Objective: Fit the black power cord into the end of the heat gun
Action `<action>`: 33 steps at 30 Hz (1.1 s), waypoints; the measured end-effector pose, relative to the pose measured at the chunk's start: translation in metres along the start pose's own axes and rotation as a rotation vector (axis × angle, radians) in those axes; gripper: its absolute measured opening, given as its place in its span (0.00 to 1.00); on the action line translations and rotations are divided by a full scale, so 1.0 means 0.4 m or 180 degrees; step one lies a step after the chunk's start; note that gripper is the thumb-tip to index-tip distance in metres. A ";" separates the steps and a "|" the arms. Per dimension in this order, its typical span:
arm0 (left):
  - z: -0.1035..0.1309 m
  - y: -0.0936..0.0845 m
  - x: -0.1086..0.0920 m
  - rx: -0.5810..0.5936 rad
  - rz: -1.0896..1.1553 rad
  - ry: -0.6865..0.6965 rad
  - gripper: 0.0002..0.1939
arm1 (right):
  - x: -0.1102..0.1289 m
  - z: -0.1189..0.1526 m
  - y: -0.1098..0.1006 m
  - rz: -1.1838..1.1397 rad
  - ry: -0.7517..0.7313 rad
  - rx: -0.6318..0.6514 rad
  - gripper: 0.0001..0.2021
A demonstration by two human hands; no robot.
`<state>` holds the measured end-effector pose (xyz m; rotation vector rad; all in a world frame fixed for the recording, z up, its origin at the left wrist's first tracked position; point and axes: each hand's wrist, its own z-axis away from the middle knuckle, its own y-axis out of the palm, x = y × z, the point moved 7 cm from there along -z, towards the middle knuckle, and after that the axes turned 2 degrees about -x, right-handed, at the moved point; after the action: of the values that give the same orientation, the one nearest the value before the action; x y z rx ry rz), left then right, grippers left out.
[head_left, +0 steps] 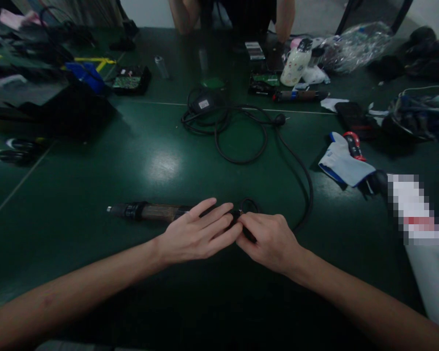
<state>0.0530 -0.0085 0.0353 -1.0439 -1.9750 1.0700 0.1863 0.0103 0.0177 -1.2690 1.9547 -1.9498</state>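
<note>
An electric screwdriver (157, 212), dark with a brownish grip, lies on the green table with its metal tip to the left. Across its right half rests my left hand (201, 231), palm down, with fingers stretched out and slightly apart. At the rear end of the screwdriver, my right hand (269, 239) pinches the black cable's connector (237, 213) between thumb and fingers; the fingers partly hide it. A small loop of the black cable (309, 195) rises behind the right hand, and the rest runs back to a coil.
A black adapter (205, 103) with a coiled cable and plug (280, 119) lies mid-table. To the right are a glove (346, 161) and red-black pliers handles (354, 145). Further back stand a bottle (296, 63) and another screwdriver (302, 95). A person (237, 19) sits opposite.
</note>
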 end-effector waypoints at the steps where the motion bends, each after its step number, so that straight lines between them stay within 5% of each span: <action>1: 0.000 0.001 0.001 0.0002 -0.0015 -0.0017 0.16 | 0.000 0.000 0.000 0.0007 -0.0007 -0.0011 0.08; 33: -0.003 0.000 0.002 0.0045 0.0020 0.0016 0.21 | -0.002 0.001 -0.002 -0.0074 -0.0055 -0.0130 0.09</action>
<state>0.0536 -0.0075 0.0359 -1.0450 -1.9587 1.0823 0.1876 0.0104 0.0180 -1.3194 1.9903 -1.9124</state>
